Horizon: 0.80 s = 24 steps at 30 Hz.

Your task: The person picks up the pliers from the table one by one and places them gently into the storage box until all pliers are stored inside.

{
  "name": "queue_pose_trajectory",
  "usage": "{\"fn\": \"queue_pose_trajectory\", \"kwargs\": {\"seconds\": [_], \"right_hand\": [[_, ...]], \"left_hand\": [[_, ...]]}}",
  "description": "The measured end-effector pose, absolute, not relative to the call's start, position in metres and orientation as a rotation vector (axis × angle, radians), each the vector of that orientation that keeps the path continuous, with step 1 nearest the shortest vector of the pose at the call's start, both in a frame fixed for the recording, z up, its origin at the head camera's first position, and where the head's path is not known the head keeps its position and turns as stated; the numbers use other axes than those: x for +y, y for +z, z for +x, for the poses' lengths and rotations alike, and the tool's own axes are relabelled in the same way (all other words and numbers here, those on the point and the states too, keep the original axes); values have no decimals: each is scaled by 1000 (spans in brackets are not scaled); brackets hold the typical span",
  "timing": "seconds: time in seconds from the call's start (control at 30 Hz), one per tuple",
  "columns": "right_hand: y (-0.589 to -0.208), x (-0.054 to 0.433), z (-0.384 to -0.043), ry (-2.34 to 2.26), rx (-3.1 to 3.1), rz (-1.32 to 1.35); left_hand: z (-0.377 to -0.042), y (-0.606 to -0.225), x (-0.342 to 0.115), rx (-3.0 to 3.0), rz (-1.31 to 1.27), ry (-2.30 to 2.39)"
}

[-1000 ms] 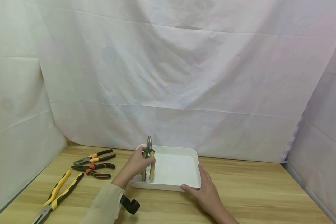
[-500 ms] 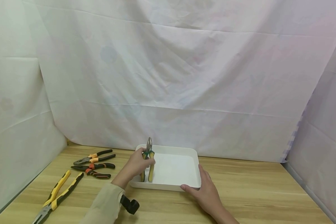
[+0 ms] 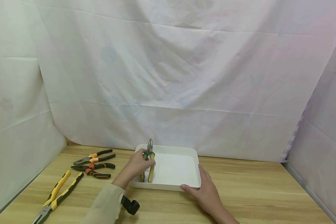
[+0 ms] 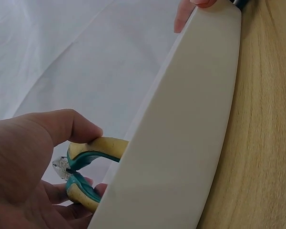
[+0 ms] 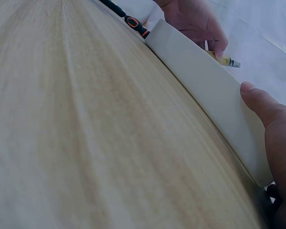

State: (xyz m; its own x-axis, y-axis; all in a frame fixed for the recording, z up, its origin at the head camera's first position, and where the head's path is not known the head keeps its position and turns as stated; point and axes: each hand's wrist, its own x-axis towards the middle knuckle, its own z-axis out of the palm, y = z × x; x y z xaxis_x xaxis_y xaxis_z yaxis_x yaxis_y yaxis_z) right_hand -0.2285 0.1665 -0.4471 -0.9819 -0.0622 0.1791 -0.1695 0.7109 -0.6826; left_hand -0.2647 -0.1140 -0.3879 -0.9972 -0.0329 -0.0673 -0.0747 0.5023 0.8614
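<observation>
Against pale hanging cloth (image 3: 168, 77), at a wood-grain table (image 3: 254, 193) — pinched green-and-yellow pliers (image 3: 152, 155) in the left hand (image 3: 135, 163), with head up and handle ends down inside the left part of a white tray (image 3: 168, 187). Gripped that tray's near right corner with the right hand (image 3: 207, 191). Had orange-and-black pliers (image 3: 93, 160), red-and-black pliers (image 3: 90, 170) and yellow-and-black pliers (image 3: 54, 203) lying off to the left.

The head view looks forward and down from well above the fingers of the left hand (image 3: 135, 164) and right hand (image 3: 207, 192), reaching the cloth (image 3: 170, 77) beyond. The left wrist view, tilted and close behind the left fingers, faces along the tray (image 4: 176, 124) to the right fingertips. The right wrist view looks low across the table (image 5: 86, 119), past the right thumb toward the left fingers. Both wrist views share the tray and held pliers (image 4: 108, 146).
</observation>
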Motion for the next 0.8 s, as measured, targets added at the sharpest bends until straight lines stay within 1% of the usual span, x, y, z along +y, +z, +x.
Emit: {"fn": "queue_pose_trajectory", "kwargs": {"seconds": [0.8], "right_hand": [[-445,166,-227,1133,-2774,200]], "left_hand": [[-266,-399,-109,2767,-73,1357]]}}
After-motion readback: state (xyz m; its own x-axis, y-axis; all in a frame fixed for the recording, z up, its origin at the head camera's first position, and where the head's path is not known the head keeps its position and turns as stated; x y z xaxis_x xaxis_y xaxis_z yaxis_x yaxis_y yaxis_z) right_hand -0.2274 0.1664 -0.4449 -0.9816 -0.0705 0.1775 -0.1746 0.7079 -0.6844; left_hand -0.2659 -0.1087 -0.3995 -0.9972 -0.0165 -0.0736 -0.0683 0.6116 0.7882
